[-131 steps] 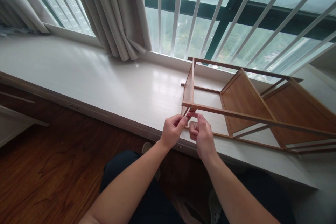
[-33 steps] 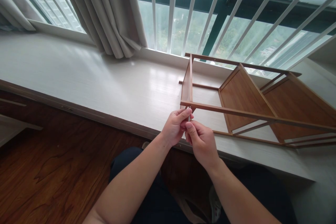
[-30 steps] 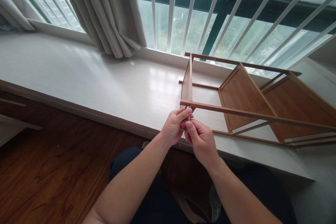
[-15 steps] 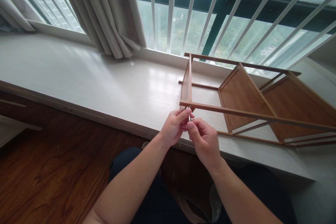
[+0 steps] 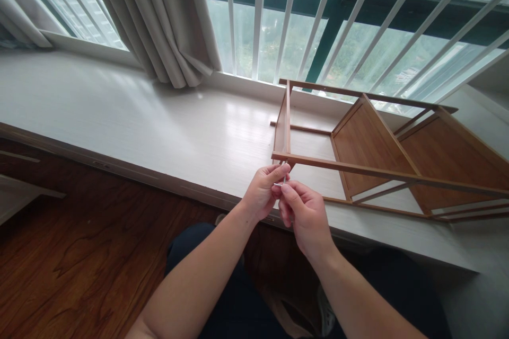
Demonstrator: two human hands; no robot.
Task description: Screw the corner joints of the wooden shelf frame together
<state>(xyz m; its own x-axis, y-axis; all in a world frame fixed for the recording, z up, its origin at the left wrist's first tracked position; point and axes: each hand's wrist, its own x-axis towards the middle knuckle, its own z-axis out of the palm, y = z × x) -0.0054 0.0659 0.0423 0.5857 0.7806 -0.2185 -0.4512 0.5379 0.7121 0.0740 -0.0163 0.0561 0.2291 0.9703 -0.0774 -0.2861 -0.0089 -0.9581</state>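
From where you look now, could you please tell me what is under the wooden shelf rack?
The white window ledge lies under the wooden shelf rack, visible through its open gaps. The brown panels hide other parts of it, so I cannot see those.

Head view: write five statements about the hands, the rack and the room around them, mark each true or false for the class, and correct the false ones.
1. The rack lies on the white sill. True.
2. Only one hand is at the rack. False: the left hand and the right hand are both at its near corner, picture left.
3. The right hand pinches a thin metal tool. True.
4. The curtain hangs right of the rack in the picture. False: it hangs to the left.
5. White bars stand before the window. True.
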